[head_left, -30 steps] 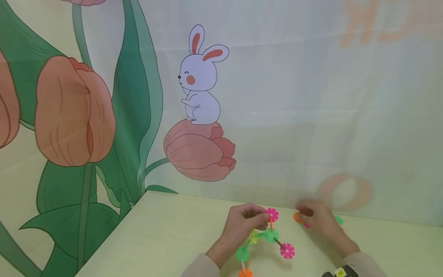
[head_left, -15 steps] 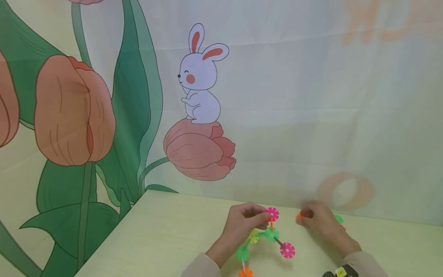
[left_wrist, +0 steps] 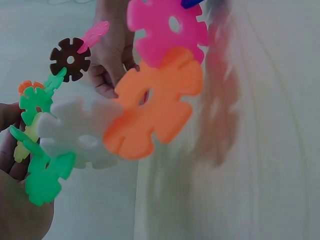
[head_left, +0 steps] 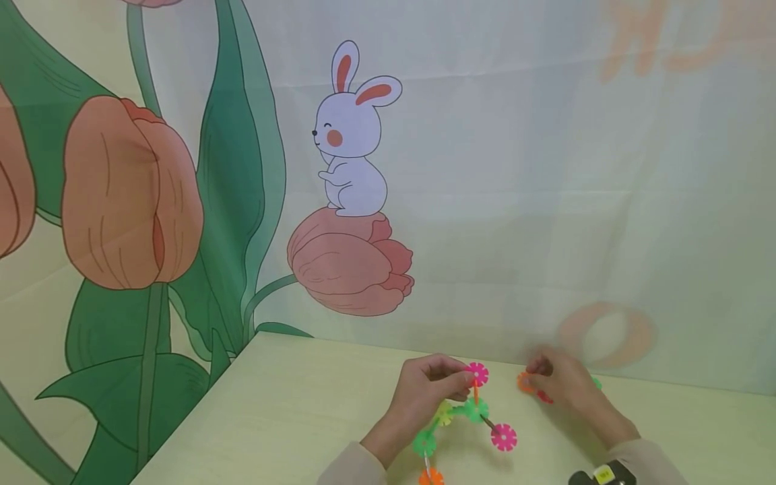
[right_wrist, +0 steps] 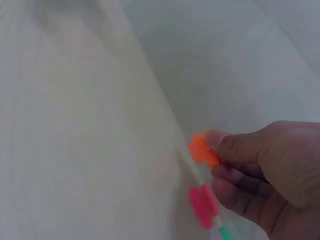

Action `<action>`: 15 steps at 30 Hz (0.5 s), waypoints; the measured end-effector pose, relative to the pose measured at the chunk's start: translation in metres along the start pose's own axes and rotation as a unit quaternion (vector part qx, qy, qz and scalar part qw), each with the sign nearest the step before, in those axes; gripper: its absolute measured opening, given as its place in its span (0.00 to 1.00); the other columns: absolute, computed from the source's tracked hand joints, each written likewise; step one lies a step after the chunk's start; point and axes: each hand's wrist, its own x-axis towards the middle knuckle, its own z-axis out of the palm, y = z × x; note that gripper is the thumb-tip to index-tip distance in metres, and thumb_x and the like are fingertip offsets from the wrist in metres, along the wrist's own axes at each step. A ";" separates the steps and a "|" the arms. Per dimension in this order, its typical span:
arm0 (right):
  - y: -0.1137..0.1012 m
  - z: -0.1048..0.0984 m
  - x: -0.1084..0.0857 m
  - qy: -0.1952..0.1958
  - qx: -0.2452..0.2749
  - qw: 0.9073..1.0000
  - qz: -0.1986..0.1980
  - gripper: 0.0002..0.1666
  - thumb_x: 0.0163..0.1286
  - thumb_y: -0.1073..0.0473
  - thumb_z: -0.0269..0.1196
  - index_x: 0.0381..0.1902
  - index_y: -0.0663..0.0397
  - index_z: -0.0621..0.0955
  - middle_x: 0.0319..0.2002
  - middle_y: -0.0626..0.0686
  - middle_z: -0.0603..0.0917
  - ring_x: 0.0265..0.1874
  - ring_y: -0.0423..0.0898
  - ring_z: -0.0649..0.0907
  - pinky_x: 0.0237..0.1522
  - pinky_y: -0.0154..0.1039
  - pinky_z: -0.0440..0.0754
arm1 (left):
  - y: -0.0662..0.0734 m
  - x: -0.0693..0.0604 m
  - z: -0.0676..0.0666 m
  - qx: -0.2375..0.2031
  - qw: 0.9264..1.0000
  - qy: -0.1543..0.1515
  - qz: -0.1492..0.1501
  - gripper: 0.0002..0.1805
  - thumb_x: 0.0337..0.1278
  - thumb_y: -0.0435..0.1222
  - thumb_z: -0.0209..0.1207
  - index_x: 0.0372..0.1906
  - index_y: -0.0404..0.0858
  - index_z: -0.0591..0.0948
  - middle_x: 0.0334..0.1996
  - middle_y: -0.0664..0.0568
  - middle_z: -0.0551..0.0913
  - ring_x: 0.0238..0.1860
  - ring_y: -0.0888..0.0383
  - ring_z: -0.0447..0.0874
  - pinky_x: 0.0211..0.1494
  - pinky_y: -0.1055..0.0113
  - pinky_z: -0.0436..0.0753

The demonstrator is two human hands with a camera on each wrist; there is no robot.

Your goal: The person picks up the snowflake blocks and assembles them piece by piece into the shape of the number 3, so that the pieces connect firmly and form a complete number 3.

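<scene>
The left hand [head_left: 427, 387] pinched the disc chain [head_left: 477, 409] between thumb and fingers, a pink disc [head_left: 479, 374] at its fingertips; below that hand the chain ran through a yellow disc [head_left: 445, 413] and green ones, with a brown disc [left_wrist: 70, 60] leading to another pink disc [head_left: 504, 437] at its lower right; the right hand [head_left: 564, 380], well apart to the left hand's right, gripped an orange disc [right_wrist: 199, 149] by thumb and fingers; pink pieces [right_wrist: 202, 205] lay just below its fingers.
</scene>
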 end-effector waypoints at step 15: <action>-0.066 -0.022 -0.010 0.002 0.089 0.993 -0.078 0.11 0.72 0.57 0.73 0.49 0.54 0.89 0.42 0.49 0.91 0.37 0.47 0.88 0.43 0.37 0.88 | 0.001 0.000 0.000 0.004 1.000 0.010 -0.017 0.07 0.64 0.35 0.72 0.41 0.34 0.90 0.35 0.47 0.92 0.35 0.51 0.92 0.47 0.59 0.92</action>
